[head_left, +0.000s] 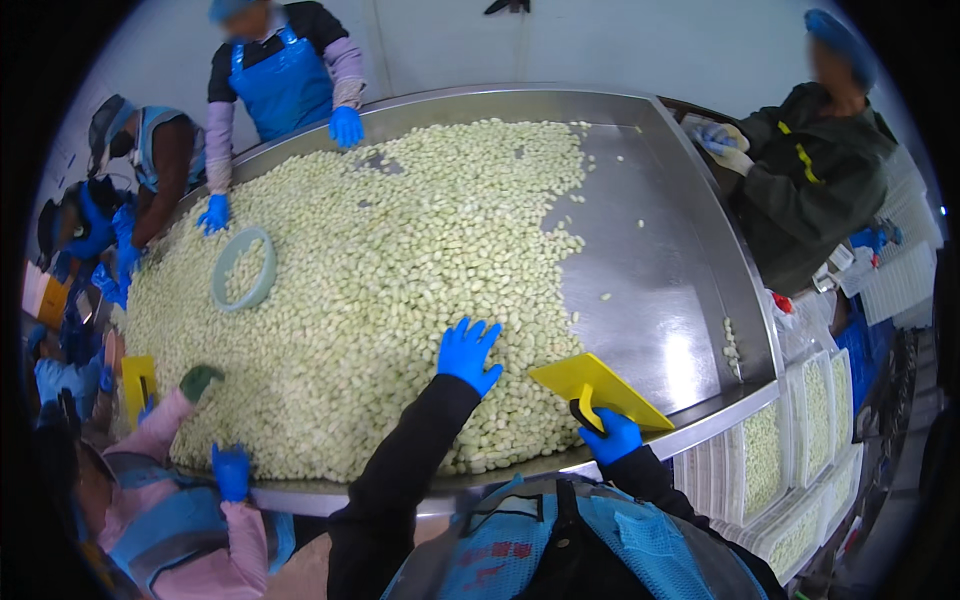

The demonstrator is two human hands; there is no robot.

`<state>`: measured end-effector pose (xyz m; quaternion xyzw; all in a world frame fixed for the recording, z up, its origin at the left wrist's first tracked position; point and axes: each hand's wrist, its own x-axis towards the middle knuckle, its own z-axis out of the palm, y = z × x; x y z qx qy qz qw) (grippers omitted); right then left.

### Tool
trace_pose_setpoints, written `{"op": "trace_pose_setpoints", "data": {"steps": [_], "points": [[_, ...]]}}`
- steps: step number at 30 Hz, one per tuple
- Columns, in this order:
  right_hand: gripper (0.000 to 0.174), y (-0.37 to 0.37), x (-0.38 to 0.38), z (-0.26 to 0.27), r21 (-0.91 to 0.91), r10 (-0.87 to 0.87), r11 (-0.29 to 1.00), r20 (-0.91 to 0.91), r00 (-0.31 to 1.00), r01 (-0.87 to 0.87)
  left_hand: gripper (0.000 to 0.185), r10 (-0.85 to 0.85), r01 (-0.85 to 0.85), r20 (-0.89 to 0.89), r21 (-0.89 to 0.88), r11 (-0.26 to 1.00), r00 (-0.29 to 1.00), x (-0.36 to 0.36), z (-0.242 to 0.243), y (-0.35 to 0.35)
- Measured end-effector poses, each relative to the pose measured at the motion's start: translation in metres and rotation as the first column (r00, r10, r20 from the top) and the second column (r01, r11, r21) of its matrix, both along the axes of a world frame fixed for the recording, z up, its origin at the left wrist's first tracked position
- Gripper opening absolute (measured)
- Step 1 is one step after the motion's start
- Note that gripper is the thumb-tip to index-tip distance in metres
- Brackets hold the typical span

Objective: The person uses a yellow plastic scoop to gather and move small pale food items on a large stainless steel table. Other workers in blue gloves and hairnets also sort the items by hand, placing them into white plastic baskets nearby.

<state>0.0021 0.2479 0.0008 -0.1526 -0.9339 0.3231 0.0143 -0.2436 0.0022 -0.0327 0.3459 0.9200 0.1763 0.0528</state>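
My left hand [469, 356], in a blue glove, lies with fingers spread on a broad layer of pale green shelled beans [390, 300] in a steel sorting table with raised sides. My right hand [613, 436], also blue-gloved, grips the black-and-yellow handle of a yellow plastic float [600, 386]. The float is tilted at the right edge of the beans, its far right corner near the table's front rim [694, 439]. Bare metal [652, 300] shows to its right, with a few stray beans. A round light-green basin [270, 281] holding some beans rests on the layer at the left.
Co-workers' gloved hands [346, 126] reach in at the far side and left. A person in dark clothing [814, 180] stands at the right end. Clear plastic crates of beans [761, 457] are stacked at the lower right. Another yellow board [138, 382] stands at the left.
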Motion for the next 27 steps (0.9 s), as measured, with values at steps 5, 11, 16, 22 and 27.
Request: {"op": "trace_pose_setpoints", "data": {"steps": [5, 11, 16, 22, 27], "points": [[0.04, -0.005, -0.003, 0.007, -0.033, -0.017, 0.999, -0.066, 0.998, 0.015, 0.069, -0.306, 0.298, -0.001, -0.234, 0.926, 0.952, -0.019, -0.029, 0.091], [0.039, -0.004, -0.002, 0.017, -0.01, -0.063, 0.998, -0.06, 0.996, 0.062, 0.059, -0.389, 0.375, 0.007, -0.282, 0.883, 0.921, -0.028, -0.04, 0.098], [0.038, 0.0, 0.004, 0.005, 0.019, -0.067, 0.997, -0.129, 0.989, 0.07, 0.042, -0.26, 0.238, -0.014, -0.357, 0.903, 0.966, -0.072, -0.036, 0.064], [0.04, 0.003, 0.005, -0.003, 0.021, -0.075, 0.997, -0.119, 0.99, 0.078, 0.027, 0.042, -0.086, -0.153, -0.297, 0.951, 0.987, -0.127, -0.039, -0.053], [0.044, 0.0, 0.003, -0.003, 0.012, -0.086, 0.996, -0.075, 0.993, 0.088, 0.036, 0.303, -0.351, -0.201, -0.277, 0.895, 0.932, -0.132, -0.042, -0.142]]}}
